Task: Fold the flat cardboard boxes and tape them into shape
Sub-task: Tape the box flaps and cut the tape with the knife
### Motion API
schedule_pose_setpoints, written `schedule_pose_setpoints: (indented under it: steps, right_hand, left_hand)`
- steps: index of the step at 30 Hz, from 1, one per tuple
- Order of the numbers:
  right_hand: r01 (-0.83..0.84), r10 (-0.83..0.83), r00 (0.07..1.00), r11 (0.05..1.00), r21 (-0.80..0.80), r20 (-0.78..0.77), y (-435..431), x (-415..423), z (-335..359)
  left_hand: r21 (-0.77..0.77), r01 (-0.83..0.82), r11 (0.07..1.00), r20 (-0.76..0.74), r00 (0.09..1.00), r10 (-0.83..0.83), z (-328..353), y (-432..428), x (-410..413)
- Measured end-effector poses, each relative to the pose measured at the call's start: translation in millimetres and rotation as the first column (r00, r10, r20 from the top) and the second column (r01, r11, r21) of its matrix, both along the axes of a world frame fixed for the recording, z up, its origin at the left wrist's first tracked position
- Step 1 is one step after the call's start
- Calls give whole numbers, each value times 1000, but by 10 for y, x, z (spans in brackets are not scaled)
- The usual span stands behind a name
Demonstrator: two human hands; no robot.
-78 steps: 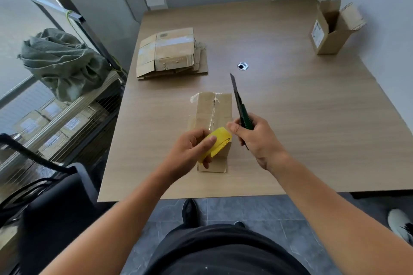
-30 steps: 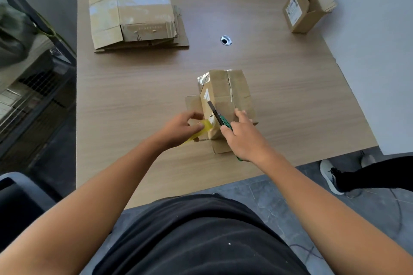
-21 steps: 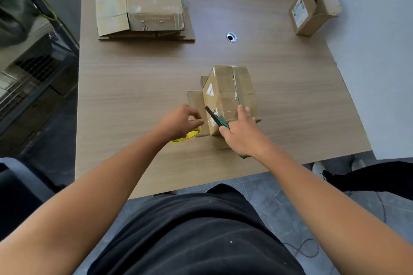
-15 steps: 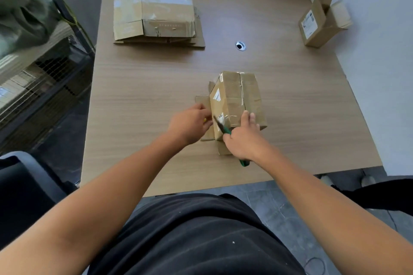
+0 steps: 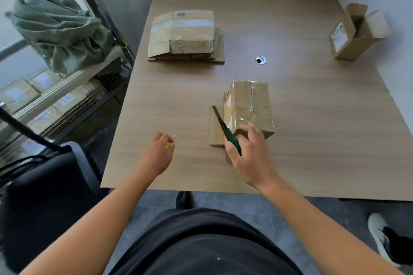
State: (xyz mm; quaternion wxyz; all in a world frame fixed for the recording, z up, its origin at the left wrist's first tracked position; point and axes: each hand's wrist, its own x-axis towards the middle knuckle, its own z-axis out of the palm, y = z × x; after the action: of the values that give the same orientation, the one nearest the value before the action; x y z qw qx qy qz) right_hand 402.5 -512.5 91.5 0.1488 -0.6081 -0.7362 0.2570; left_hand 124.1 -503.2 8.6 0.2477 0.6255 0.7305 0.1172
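A wide wooden tabletop (image 5: 312, 118) is seen across the middle of the view, bounded by pale walls at the back and on the right. To its left a metal shelf rack (image 5: 93, 87) is stood, with labelled cartons lined up on its lower levels and a crumpled green sack (image 5: 60, 29) rested higher up. A black chair (image 5: 44, 196) is placed by the tabletop's near left corner. On the far left part of the tabletop a stack of flat cardboard boxes (image 5: 185, 35) is laid, the topmost marked with a barcode and strips of tape. Nearer the person, about mid-width, a folded box (image 5: 250, 105) is stood with its closed end up; clear tape is run along its top seam and over its edges, and its lower flaps are spread flat on the tabletop. An open box (image 5: 353, 35) is set at the far right, close to the wall, with its flaps raised and a white label on its side. The right grip (image 5: 250, 154) is closed around a utility knife (image 5: 225, 129) with a green handle, the blade pointed away just beside the folded box's left face; the outer fingers are blurred near the box's near end, and contact cannot be told. The left grip (image 5: 156, 156) is held over the tabletop, apart from the folded box, curled around a small yellow object (image 5: 168, 145) mostly hidden by the fingers. A round cable hole (image 5: 260, 60) is set between the stack and the open box.
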Motion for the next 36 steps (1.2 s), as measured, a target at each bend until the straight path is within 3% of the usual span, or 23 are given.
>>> schedule_pose_setpoints:
  steps: [2,5,10,13,19,23,31,36]
  right_hand:
    - [-72,61,984,996,-55,-170,-132,-26,-71]
    - [-153,78,950,960,-235,-301,-279,-129,-271]
    - [-170,42,952,896,-411,-303,-467,-406,-642]
    - [-150,33,964,886,-439,-264,-434,-634,-767]
    - [-5,-50,993,884,-467,-107,-205,-1258,-930]
    - [51,-53,999,905,-422,9,-117,-1609,-1119]
    - [209,-159,963,950,-231,217,-51,-1908,-1692]
    - [206,-182,949,976,-70,259,-25,-2077,-1807]
  left_hand:
    - [-117,-100,988,94,989,111,-52,-168,-95]
    - [-112,-167,980,116,977,180,-52,-471,-222]
    - [21,-165,986,-140,976,166,-62,-837,-376]
    - [59,-169,984,-247,952,178,-78,-816,-502]
    - [-32,-28,999,-266,964,19,-257,-467,-879]
    - [-91,62,994,-234,969,-82,-530,-287,-980]
    - [47,-186,981,-75,979,189,-915,-298,-943]
    - [159,-161,974,-109,978,180,-1044,-312,-949]
